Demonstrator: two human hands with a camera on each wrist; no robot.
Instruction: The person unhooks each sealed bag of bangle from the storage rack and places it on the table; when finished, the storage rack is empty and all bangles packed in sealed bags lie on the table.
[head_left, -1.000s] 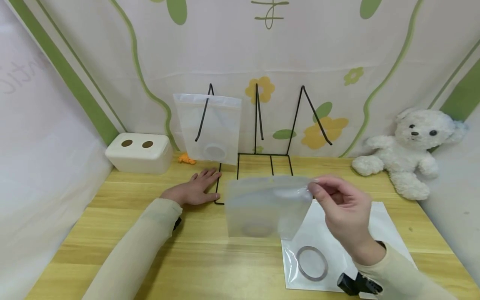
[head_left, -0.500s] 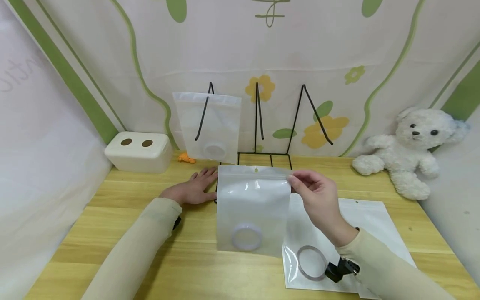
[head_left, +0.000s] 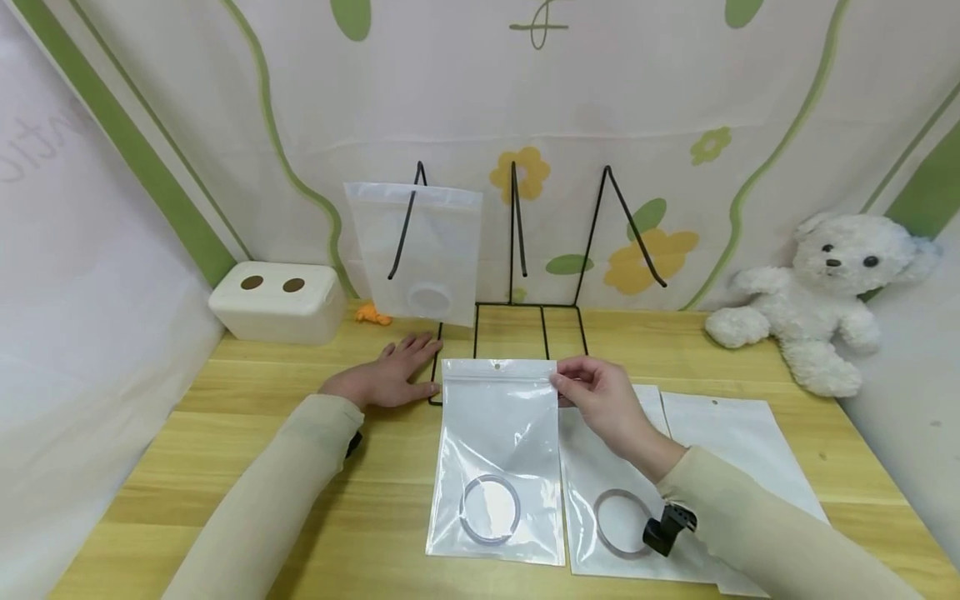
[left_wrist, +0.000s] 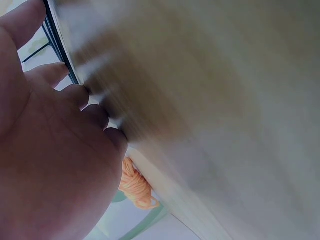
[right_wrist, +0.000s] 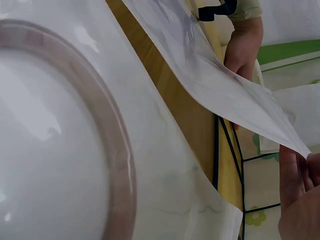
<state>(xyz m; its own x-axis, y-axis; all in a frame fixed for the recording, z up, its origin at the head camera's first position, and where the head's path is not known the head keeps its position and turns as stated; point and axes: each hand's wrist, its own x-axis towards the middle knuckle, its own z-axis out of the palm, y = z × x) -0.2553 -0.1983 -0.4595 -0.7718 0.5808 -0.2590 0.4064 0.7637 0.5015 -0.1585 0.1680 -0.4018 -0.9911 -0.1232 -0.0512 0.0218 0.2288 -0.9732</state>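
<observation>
My right hand [head_left: 603, 400] pinches the upper right edge of a white zip bag [head_left: 502, 417] with a round punched hole at its top. Through its clear front shows a pale purple ring [head_left: 490, 510], like a bangle. In the right wrist view the bag slants from the fingers, its top edge raised. My left hand [head_left: 393, 373] lies on the table with fingers spread, at the left side of the black wire rack's base [head_left: 545, 329]. A similar bag [head_left: 442, 242] with a ring inside hangs on the rack's left hook [head_left: 402, 237].
Two more zip bags lie on the table at right; the nearer bag [head_left: 600, 467] holds a pinkish ring [head_left: 624, 523]. A white box [head_left: 277, 304] with two holes and an orange yarn bundle [head_left: 372, 315] stand back left. A white teddy bear [head_left: 817, 300] sits at right.
My right hand has brought the bag leftward and down from the raised, folded pose, so its front now faces up near the table. The left hand has stayed in place.
</observation>
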